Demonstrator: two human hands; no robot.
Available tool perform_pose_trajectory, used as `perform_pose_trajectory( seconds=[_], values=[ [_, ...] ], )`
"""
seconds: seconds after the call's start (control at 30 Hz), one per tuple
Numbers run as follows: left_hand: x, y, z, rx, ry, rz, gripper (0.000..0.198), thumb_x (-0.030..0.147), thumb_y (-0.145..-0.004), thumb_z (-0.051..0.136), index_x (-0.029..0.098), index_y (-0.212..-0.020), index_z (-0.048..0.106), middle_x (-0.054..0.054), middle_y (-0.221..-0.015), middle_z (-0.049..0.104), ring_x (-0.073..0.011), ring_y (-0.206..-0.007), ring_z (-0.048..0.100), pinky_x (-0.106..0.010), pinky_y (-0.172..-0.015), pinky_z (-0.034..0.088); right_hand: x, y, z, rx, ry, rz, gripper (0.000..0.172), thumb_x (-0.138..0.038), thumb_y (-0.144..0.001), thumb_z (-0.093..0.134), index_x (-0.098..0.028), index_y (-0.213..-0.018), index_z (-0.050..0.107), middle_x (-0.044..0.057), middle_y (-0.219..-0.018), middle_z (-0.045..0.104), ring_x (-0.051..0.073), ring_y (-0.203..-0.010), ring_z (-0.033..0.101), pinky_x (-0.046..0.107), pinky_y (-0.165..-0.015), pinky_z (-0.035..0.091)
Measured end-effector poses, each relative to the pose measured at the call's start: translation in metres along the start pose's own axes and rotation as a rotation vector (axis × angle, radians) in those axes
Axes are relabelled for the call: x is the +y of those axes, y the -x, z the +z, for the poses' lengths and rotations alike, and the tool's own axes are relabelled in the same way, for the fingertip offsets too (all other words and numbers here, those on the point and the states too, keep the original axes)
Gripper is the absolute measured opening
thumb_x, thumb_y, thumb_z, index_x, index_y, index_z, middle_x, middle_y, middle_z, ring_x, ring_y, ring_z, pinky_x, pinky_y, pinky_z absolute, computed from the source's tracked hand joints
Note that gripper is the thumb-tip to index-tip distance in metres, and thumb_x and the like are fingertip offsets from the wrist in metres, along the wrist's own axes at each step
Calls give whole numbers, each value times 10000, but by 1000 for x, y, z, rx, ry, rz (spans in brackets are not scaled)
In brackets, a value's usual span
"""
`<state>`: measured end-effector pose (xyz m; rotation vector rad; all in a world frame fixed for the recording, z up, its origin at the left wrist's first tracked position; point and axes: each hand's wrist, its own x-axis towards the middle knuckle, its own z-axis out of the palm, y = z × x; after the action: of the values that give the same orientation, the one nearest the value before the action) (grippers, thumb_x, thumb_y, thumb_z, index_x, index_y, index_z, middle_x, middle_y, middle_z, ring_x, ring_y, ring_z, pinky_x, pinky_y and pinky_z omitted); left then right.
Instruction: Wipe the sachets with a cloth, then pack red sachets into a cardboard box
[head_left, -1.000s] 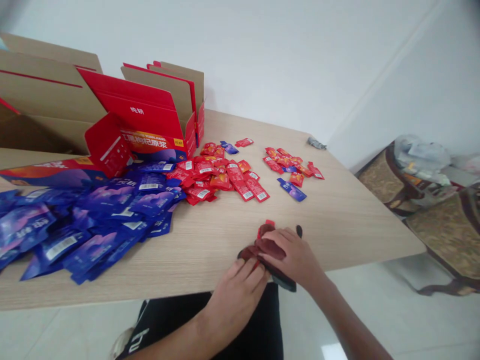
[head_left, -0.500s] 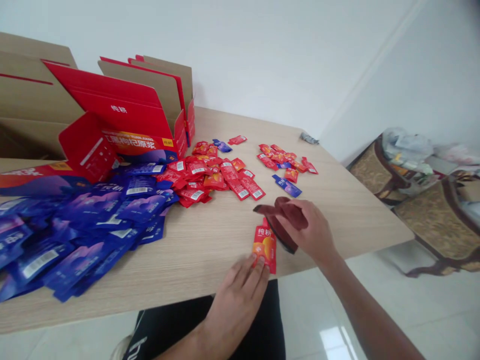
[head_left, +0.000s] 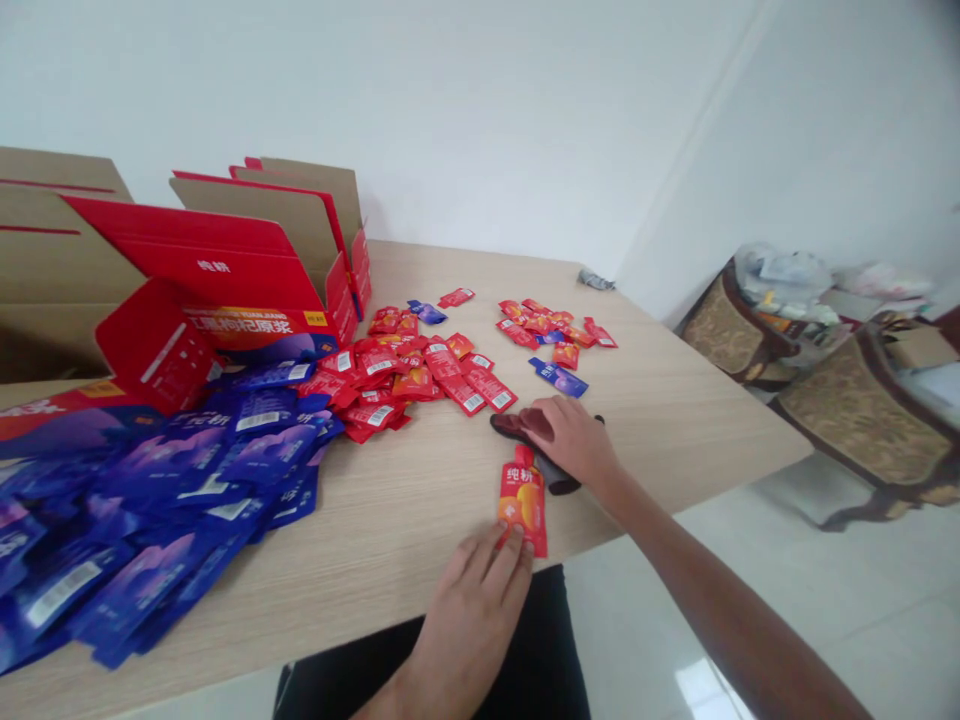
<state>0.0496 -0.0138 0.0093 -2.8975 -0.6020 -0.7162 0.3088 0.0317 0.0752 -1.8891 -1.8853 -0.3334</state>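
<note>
A red spout pouch (head_left: 520,492) with orange fruit printed on it lies flat near the table's front edge. On its lower end rest the outstretched fingers of my left hand (head_left: 480,590), pressing it against the table. My right hand (head_left: 574,440), just beyond the pouch, has its fingers closed on a dark reddish-brown piece of cloth (head_left: 513,427). Part of that cloth touches the table beside the pouch's spout, and much of it is hidden under the hand. A blue pouch (head_left: 559,377) lies just past my right hand.
Blue pouches (head_left: 262,410) are heaped at the left, with a pile of red pouches (head_left: 420,370) beside them. A smaller red group (head_left: 536,320) sits farther back. Open red cartons (head_left: 247,265) stand behind. A patterned chair (head_left: 847,410) is beyond the table's right edge.
My right hand has lowered toward the table with the brown cloth, which now lies lower and flatter. My left hand stays on the red pouch. The view has tilted slightly.
</note>
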Motion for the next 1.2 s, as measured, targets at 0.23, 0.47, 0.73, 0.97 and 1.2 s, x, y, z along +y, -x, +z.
perform_pose_trajectory(
  seconds=[0.23,0.47,0.73,0.97,1.2],
  values=[
    [0,-13,-4,-84,-35,-27,551,213,-942,718,201,-1463,537,-53,-1140,679,-228,-977,647,-378,-865,526,8,41,-27,387,-304,474,464,-609,-917,666,-230,-1175,594,82,-1082,709,274,-974,686,389,-841,524],
    [-19,-4,-23,-40,149,84,356,174,-994,643,209,-1347,613,-34,-1103,705,-218,-936,660,-376,-858,530,16,71,-9,366,-495,771,564,-672,-839,706,-223,-1171,624,96,-1102,729,308,-1021,691,422,-866,502],
    [-52,-6,-40,250,570,-448,287,264,-1071,529,220,-1350,580,-33,-1002,738,-163,-833,716,-281,-752,585,19,73,-7,378,-522,771,583,-677,-830,709,-207,-1169,646,110,-1106,740,307,-1010,684,444,-889,504],
    [-60,-5,-32,34,323,-479,332,333,-1058,528,210,-1353,619,-51,-966,738,-223,-801,731,-356,-729,594,18,73,-5,357,-509,806,582,-689,-824,710,-214,-1155,651,105,-1091,746,314,-1004,692,445,-879,503],
    [-55,14,-47,36,161,-213,289,348,-1070,509,210,-1253,685,-104,-1059,708,-275,-946,703,-429,-786,589,5,65,-28,295,-439,779,583,-700,-824,704,-232,-1167,648,92,-1046,755,306,-925,705,416,-792,525]
  ],
)
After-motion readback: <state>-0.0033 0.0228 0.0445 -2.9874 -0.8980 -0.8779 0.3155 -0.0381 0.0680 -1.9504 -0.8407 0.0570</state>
